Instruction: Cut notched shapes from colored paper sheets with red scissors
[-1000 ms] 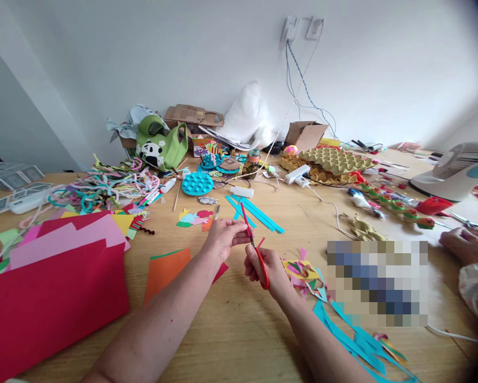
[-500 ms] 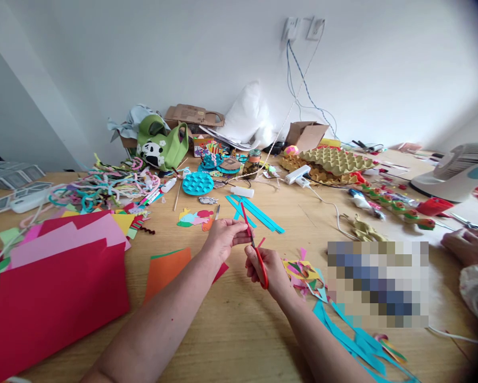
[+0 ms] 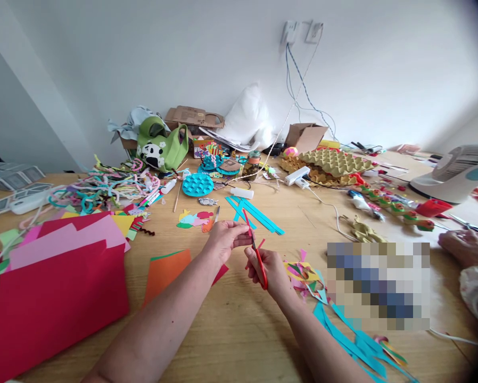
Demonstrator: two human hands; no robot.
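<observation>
My right hand (image 3: 268,267) is closed round the red handles of a pair of scissors (image 3: 261,266). Their blades point up and away, reaching the fingertips of my left hand (image 3: 228,239). Between its thumb and fingers, the left hand pinches a narrow strip of red paper (image 3: 246,217), which meets the blades. Beyond my hands lie several blue paper strips (image 3: 258,214), some crossing. Colourful paper fish cutouts (image 3: 195,219) rest to the left of them. An orange paper sheet (image 3: 169,271) is partly hidden under my left forearm.
Red and pink paper sheets (image 3: 63,298) cover the left side. Paper scraps (image 3: 303,271) and blue offcuts (image 3: 351,340) lie by my right forearm. Another person's hand (image 3: 464,247) rests at the right edge, near a white fan (image 3: 454,170). Egg trays (image 3: 335,161) stand at the back.
Almost nothing differs. Both hands keep their hold on the paper strip and the scissors, and the view has shifted very slightly.
</observation>
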